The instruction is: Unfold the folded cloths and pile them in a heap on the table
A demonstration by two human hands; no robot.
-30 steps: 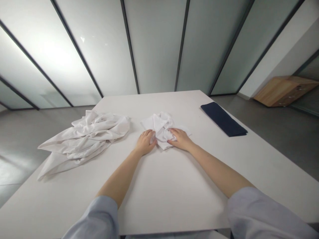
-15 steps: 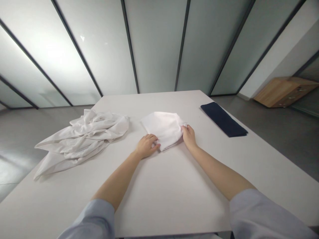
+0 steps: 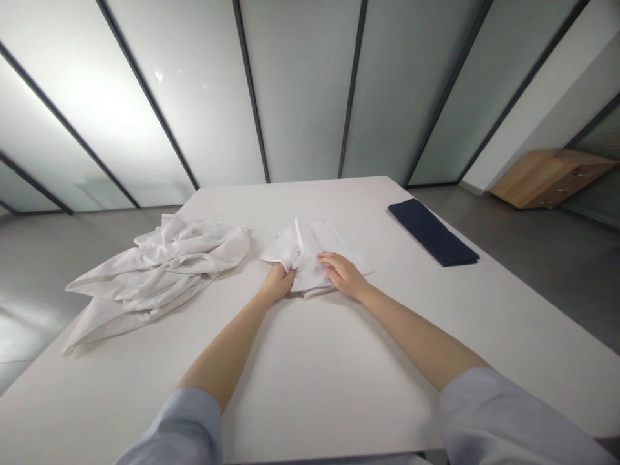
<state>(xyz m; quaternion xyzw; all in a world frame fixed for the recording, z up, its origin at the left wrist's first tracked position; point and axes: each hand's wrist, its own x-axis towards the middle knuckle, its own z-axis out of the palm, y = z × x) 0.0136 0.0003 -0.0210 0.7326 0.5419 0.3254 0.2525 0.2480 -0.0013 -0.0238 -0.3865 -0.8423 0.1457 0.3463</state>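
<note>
A folded white cloth lies on the white table in front of me, its left part lifted and creased upward. My left hand is closed around the near left edge of this cloth, with some fingers hidden under the fabric. Resting on the right part of the cloth, my right hand is open, fingers extended over its surface. To the left of both hands sits a loose crumpled heap of white fabric, apart from the folded cloth.
A dark navy folded cloth lies flat near the right edge of the table. Frosted glass panels stand beyond the far edge. A wooden cabinet is on the floor at the right.
My left hand has taken hold of the cloth's left edge and raised a fold. My right hand has let go of the right edge and moved left onto the cloth.
</note>
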